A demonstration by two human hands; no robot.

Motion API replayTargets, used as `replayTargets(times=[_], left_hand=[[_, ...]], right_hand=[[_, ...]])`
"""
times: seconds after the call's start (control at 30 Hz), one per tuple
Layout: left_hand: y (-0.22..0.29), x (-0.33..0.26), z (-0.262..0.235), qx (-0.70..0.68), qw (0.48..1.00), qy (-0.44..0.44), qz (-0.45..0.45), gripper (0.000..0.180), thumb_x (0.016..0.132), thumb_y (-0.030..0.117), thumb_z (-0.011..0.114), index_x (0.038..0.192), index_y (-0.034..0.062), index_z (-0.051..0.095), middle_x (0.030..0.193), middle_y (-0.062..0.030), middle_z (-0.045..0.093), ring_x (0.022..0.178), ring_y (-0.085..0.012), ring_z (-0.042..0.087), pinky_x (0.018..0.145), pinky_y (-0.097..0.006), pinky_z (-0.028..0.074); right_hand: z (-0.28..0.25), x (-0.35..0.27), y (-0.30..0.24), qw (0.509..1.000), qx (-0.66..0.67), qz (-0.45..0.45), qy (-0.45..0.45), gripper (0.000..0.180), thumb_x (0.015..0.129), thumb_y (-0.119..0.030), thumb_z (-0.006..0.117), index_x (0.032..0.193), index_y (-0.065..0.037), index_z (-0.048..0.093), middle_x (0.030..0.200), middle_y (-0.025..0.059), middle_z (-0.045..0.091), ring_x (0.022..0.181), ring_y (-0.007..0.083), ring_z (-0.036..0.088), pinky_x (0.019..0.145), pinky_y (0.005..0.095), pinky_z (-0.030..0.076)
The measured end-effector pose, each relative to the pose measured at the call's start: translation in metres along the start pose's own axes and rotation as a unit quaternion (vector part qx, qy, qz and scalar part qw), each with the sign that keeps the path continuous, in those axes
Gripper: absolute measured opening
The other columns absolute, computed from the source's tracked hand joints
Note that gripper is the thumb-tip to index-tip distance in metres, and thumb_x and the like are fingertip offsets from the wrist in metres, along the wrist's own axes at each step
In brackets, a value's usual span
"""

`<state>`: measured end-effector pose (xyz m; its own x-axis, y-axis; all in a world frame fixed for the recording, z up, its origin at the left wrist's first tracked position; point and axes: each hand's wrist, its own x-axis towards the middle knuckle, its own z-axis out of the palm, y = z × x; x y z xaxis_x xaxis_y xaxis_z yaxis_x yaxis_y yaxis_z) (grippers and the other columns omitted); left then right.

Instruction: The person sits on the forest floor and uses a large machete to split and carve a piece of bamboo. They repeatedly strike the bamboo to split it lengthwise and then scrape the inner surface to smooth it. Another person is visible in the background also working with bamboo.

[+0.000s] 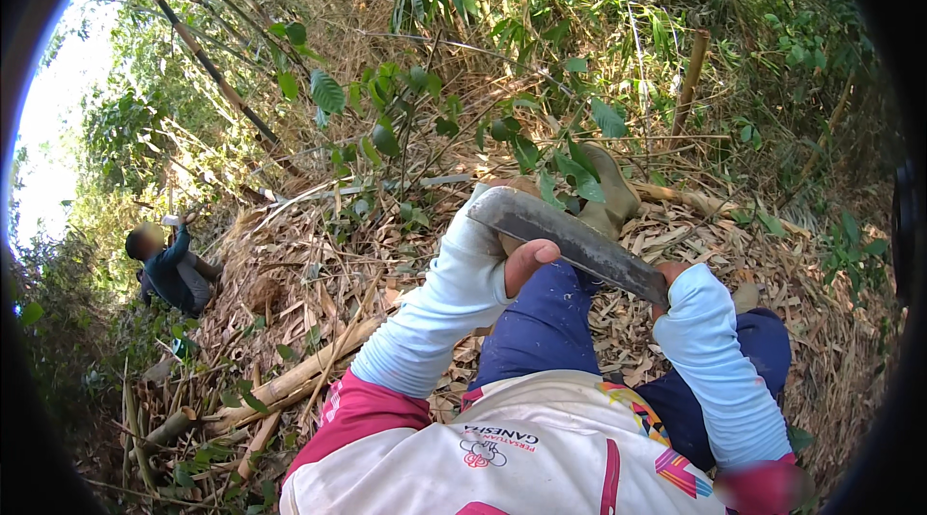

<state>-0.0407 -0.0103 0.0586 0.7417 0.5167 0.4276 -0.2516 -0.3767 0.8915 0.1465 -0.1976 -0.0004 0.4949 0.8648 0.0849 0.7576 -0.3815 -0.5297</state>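
Note:
A machete with a dark, worn blade lies slantwise across the space before my chest, its broad blunt tip at the left. My left hand is at the tip end, with the thumb showing along the lower edge and the other fingers hidden behind the blade. At the opposite end my right hand is closed around the machete; the handle itself is hidden. Pale blue sleeves cover both forearms up to the hands.
Dry bamboo leaves cover the ground around my boots. A leafy sapling stands just ahead, with dense bamboo behind. Cut bamboo poles lie at the left. Farther left another person sits low on the slope.

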Motion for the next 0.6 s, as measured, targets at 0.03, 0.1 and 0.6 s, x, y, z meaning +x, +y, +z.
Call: replayTargets(times=[0.03,0.1,0.6], left_hand=[[0.001,0.000,0.002,-0.034,0.999,0.012,-0.018,0.038,0.083,0.019,0.076,0.108,0.0006,0.054,0.093,-0.0053,0.061,0.086,-0.0117,0.057,0.078,-0.026,0.046],[-0.002,0.002,0.000,-0.013,1.000,-0.001,-0.007,0.037,0.083,0.018,0.076,0.108,0.0005,0.054,0.094,-0.0053,0.062,0.086,-0.0117,0.058,0.079,-0.026,0.047],[0.008,0.003,-0.018,0.112,0.990,-0.054,0.067,0.050,0.074,0.022,0.084,0.106,0.0016,0.052,0.089,-0.0025,0.059,0.083,-0.0097,0.055,0.076,-0.025,0.046]], right_hand=[[0.000,0.001,0.000,1.000,-0.011,0.005,-0.007,0.027,0.073,-0.003,0.066,0.099,-0.008,0.061,0.085,0.0141,0.059,0.078,0.0336,0.058,0.071,0.0370,0.047],[0.000,0.001,0.003,1.000,-0.012,-0.020,0.002,0.028,0.073,-0.004,0.066,0.100,-0.008,0.061,0.086,0.0141,0.060,0.079,0.0338,0.058,0.072,0.0371,0.047],[-0.007,-0.006,-0.009,0.998,0.041,-0.036,-0.021,0.028,0.071,-0.004,0.067,0.099,-0.007,0.064,0.083,0.0145,0.061,0.075,0.0322,0.060,0.069,0.0368,0.048]])
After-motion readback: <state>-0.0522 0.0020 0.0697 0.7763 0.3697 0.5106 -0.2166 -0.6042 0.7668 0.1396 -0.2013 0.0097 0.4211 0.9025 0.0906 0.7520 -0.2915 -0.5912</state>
